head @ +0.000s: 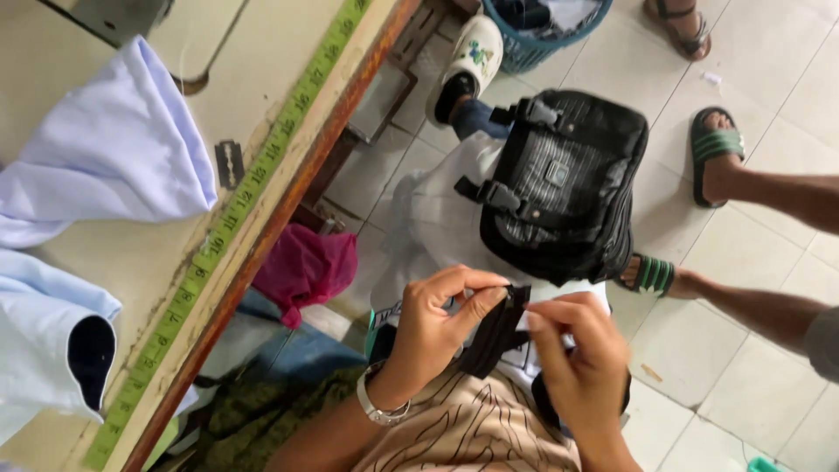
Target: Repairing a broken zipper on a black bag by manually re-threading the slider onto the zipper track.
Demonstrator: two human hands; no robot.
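Both hands are pinching a black strap (494,332) over the lap, left hand (437,328) gripping its top edge, right hand (581,367) holding its side, below the black bag (559,188); steady alignment appears needed next.

Black strap (492,332) pinched between the left hand (433,328) and right hand (581,358). Just above them, a black bag (564,188) with grey stripes. Left of the left hand, magenta cloth (306,267); farther left, a green tape measure (236,218) and pale lilac fabric (114,149).
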